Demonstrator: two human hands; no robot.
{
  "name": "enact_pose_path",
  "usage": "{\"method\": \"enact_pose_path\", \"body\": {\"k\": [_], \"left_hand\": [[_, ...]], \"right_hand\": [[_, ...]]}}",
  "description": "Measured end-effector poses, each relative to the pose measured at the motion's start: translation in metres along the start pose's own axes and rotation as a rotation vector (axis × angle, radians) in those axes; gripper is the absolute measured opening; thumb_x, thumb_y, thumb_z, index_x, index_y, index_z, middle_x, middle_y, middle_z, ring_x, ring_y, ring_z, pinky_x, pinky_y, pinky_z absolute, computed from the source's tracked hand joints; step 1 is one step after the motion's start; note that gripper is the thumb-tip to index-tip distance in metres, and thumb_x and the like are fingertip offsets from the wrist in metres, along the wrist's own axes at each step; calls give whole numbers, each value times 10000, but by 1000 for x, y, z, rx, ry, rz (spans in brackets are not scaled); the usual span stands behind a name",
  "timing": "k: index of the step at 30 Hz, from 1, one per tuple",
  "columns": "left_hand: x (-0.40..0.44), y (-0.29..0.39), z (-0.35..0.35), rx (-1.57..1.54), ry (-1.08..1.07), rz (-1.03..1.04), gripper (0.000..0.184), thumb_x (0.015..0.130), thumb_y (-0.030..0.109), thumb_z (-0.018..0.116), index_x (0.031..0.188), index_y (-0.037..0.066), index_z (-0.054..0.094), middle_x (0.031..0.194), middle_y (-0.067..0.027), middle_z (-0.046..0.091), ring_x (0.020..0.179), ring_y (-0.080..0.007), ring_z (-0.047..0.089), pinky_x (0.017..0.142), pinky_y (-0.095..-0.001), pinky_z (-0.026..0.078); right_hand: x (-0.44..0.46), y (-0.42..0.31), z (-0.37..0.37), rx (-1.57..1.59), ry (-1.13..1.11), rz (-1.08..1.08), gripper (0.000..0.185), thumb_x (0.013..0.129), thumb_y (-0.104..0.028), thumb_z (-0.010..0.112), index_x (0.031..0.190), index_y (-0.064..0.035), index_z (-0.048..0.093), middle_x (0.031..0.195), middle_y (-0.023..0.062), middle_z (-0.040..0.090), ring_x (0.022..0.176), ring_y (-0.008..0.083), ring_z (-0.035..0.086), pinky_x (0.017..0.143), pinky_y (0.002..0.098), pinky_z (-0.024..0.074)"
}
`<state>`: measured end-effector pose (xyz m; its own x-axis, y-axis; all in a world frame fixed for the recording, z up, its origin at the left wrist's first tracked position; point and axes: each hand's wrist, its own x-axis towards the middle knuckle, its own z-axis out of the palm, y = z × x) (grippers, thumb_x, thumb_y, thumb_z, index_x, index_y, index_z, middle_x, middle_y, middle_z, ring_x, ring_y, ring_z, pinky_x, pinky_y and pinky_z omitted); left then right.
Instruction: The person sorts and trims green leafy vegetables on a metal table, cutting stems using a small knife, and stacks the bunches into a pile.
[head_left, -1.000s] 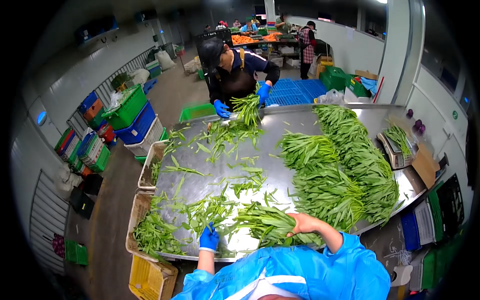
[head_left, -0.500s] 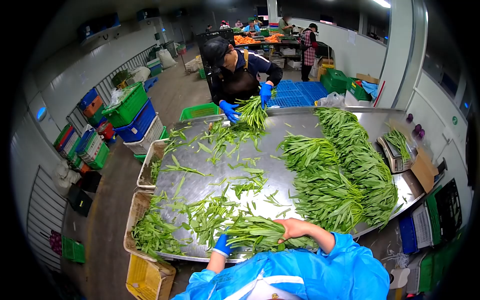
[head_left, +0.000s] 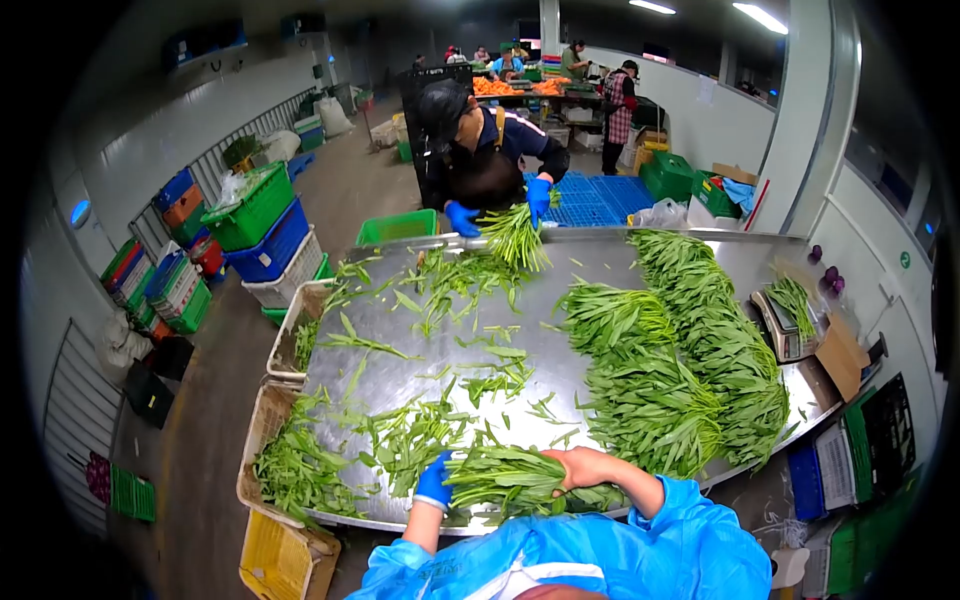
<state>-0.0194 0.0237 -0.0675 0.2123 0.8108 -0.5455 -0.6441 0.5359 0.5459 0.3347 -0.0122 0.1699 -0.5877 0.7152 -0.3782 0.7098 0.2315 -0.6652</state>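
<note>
My bare right hand [head_left: 580,468] is wrapped round the stems of a bunch of leafy greens [head_left: 505,480] at the near edge of the metal table [head_left: 548,370]. At the bunch's left, leafy end is my left hand [head_left: 435,482] in a blue glove, its fingers closed at the leaves. Loose leaves [head_left: 410,435] lie just beyond it. To the right, stacked greens [head_left: 650,400] lie in rows. Across the table, a co-worker's blue-gloved hands [head_left: 538,198] hold another bunch [head_left: 515,238].
Crates of leaves [head_left: 265,430] stand against the table's left edge, with a yellow crate [head_left: 275,560] below. A scale [head_left: 785,325] bearing greens stands at the right, beside a cardboard box [head_left: 842,355]. Stacked crates [head_left: 270,245] stand on the floor at left.
My left hand has moved from the loose leaves to the bunch's leafy end. My right hand and its bunch have shifted slightly left. The co-worker's bunch has moved a little right.
</note>
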Motion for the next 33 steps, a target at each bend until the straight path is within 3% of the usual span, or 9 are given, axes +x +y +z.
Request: {"method": "enact_pose_path", "body": {"k": [10,13,20,22,24,28,30,31,33], "left_hand": [[-43,137,14,-30,344,455,241,936,202,517,1122,130,653,596,98,365,439,-29,254,406,-197,193],[-65,169,12,278,289,533,284,933,227,554,1191,133,623,782,65,493,533,-24,340,459,-191,259],[-96,139,107,479,-272,342,652,840,167,702,1423,122,412,1156,-32,578,938,-120,576,835,-265,473],[-59,125,78,598,-138,381,430,843,140,691,1254,69,590,979,-26,623,856,-104,580,748,-259,477],[-50,142,69,230,21,222,278,860,160,675,1114,45,667,831,-6,617,720,-85,557,645,-238,450],[-40,183,35,318,260,521,239,894,154,642,1096,31,674,773,3,621,622,-72,523,594,-218,430],[-64,184,76,525,31,593,307,857,132,684,1146,31,650,1007,-79,672,901,-184,631,831,-290,500],[-71,181,99,971,-209,917,384,810,145,720,1173,46,642,1248,-118,594,1178,-265,529,1006,-375,414],[-85,170,140,1488,-386,934,521,778,276,741,1263,134,616,1467,-93,401,1360,-276,334,1111,-402,269]], "right_hand": [[11,-52,-22,-41,239,-5,861,659,-289,793,1407,-158,386,844,224,662,767,399,643,698,449,504],[8,-61,-31,-59,240,180,839,639,-174,792,1375,-38,413,959,261,646,889,414,632,764,437,496],[46,-93,-7,-137,261,249,843,615,-119,757,1375,-24,406,822,279,630,768,441,620,684,466,490],[48,-99,0,-66,270,268,844,620,-125,764,1377,-23,405,829,275,635,777,437,625,694,454,495],[47,-99,0,-5,289,286,846,625,-131,772,1378,-23,403,836,270,640,786,433,630,703,442,500],[33,-78,-2,60,377,177,822,640,-165,784,1370,-44,425,836,279,634,780,432,632,697,451,500],[33,-66,-4,12,345,182,824,638,-153,781,1370,-38,423,834,270,637,781,427,633,693,450,499],[35,-66,-9,4,319,188,824,637,-155,781,1371,-37,423,832,270,637,781,427,633,692,453,498],[45,-69,-18,-24,233,233,843,633,-180,797,1371,-28,420,879,266,641,819,420,635,720,443,499]]}}
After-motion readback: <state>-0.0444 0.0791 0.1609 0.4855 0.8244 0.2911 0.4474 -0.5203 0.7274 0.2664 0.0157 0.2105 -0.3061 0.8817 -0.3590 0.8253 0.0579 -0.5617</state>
